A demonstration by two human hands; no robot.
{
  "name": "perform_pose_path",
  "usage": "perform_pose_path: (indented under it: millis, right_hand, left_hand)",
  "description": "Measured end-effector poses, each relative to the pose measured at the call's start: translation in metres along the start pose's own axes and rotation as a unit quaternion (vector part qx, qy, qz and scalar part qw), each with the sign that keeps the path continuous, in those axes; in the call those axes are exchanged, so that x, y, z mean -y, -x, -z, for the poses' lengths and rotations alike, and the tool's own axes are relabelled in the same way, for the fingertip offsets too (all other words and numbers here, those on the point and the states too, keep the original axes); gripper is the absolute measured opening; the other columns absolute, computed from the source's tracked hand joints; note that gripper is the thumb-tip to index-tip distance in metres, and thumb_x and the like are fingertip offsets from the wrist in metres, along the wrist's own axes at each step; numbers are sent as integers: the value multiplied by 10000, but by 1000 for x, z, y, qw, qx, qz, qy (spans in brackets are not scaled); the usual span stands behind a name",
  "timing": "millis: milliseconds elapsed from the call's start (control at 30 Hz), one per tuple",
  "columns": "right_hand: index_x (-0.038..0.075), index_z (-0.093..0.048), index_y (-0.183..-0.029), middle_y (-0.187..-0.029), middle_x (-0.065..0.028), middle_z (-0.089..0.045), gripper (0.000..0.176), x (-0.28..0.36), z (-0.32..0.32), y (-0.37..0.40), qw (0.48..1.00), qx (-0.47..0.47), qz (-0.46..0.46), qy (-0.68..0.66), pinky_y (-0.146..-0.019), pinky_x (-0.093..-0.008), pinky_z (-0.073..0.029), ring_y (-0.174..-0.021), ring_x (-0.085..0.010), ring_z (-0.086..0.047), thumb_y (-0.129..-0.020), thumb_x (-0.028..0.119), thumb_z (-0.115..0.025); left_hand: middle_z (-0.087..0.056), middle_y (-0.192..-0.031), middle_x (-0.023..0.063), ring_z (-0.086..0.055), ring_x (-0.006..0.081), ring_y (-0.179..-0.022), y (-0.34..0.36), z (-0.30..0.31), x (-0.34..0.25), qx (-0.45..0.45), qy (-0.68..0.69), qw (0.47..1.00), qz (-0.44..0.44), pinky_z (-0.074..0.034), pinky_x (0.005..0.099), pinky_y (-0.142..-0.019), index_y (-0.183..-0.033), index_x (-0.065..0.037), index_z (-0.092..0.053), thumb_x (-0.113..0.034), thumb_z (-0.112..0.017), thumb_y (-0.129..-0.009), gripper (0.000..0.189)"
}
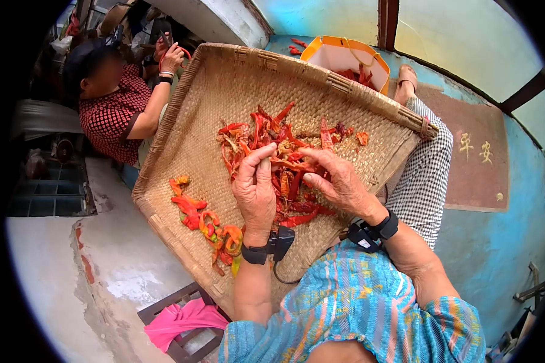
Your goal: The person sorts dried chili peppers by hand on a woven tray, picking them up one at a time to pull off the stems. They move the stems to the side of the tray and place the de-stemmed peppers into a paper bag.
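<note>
A large square woven bamboo tray [212, 109] rests over my lap. In its middle lies a pile of split dried red chili peppers [293, 184], with loose seeds around it. My left hand [255, 190] is over the pile's near left side, thumb and fingers pressed together; whatever is between the fingertips is too small to make out. Facing it, my right hand [339, 181] hovers over the pile's right side, thumb and forefinger apart, fingertips close to the red peppers. A separate row of orange and red peppers [209, 224] lies at the tray's left.
Another person [115, 97] sits beyond the tray at left, holding red-handled scissors [184, 55]. An orange-and-white bag [339, 53] with red peppers stands behind the tray. A pink cloth [178, 323] hangs on a dark wooden stool [209, 348]. A brown mat [475, 157] lies at right.
</note>
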State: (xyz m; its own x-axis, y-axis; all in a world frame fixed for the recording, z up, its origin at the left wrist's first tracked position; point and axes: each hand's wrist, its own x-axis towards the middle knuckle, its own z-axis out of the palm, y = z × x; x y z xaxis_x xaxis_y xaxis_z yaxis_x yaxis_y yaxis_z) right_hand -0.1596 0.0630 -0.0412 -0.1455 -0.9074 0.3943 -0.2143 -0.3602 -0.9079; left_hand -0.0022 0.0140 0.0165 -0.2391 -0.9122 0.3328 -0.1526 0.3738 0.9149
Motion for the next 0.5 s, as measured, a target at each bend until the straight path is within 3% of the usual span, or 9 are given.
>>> perform_pose_path:
  millis: [33, 100, 167, 200, 233, 300, 400, 433, 500]
  right_hand:
    - [1, -607, -1098, -941, -170, -628, 307, -3, -5, 1, 998, -6, 67, 15, -644, -360, -491, -759, -278, -624, -807, 58, -685]
    - [-5, -615, -1027, -864, -169, -634, 225, 2, -1, 6, 999, 36, 26, 31, -633, -377, -490, -723, -333, -609, -823, 69, -669]
    - [-11, -619, -958, -723, -138, -609, 154, 8, 4, 4, 990, 106, -79, 45, -596, -357, -483, -659, -293, -614, -856, 101, -649]
    - [-8, -623, -924, -629, -83, -591, 147, 8, 6, 0, 988, 110, -112, 1, -553, -328, -464, -596, -206, -607, -888, 133, -632]
    - [-4, -629, -890, -620, -22, -593, 156, 10, 6, -6, 979, 76, -138, -128, -505, -277, -438, -584, -99, -575, -910, 151, -621]
    - [7, -639, -885, -630, 13, -604, 173, 21, 23, -26, 967, 60, -190, -160, -469, -211, -414, -564, -42, -539, -935, 168, -602]
    - [11, -618, -1035, -687, 24, -600, 232, 0, 48, -73, 958, 41, -149, -243, -407, -143, -360, -503, -21, -484, -972, 229, -569]
    - [7, -595, -1064, -710, 14, -612, 273, -7, 57, -93, 917, -13, -196, -347, -425, -146, -380, -522, -28, -499, -968, 261, -574]
    - [-3, -550, -1121, -754, -7, -635, 369, -13, 69, -115, 786, -120, -280, -537, -460, -154, -418, -558, -40, -529, -958, 326, -584]
  left_hand:
    - [-645, -1119, 69, -608, 123, -997, 5, 0, 1, 9, 7, 1000, 24, -497, 262, -880, -1162, -7, -610, -43, -507, -978, 213]
    - [-628, -1161, 73, -599, 124, -1026, 13, 1, 6, -13, 36, 999, 39, -507, 264, -862, -1195, -18, -583, -72, -523, -975, 235]
    - [-610, -1203, 76, -589, 124, -1054, 17, 5, 16, -34, 63, 996, 48, -518, 265, -844, -1229, -28, -557, -102, -539, -971, 268]
    - [-601, -1216, 74, -585, 123, -1057, 19, 8, 22, -56, 48, 995, 61, -515, 264, -839, -1253, -28, -537, -110, -549, -968, 297]
    - [-591, -1229, 72, -581, 121, -1060, 20, 12, 29, -78, 33, 994, 73, -513, 262, -834, -1277, -28, -517, -118, -558, -964, 328]
    - [-616, -1118, 45, -583, 106, -969, 22, 18, 33, -53, -20, 993, 100, -492, 246, -791, -1222, -18, -564, -122, -586, -950, 293]
    - [-601, -965, 66, -587, 135, -808, 18, 14, 24, 20, -186, 978, 88, -503, 292, -666, -1137, -30, -619, -159, -619, -922, 251]
    - [-594, -1000, 97, -595, 200, -848, 15, 10, 18, 45, -214, 971, 94, -508, 318, -703, -1140, -18, -605, -135, -643, -891, 277]
    - [-563, -980, 125, -575, 276, -898, 13, 7, 28, 68, -371, 922, -82, -506, 374, -756, -1091, -18, -600, -102, -671, -843, 271]
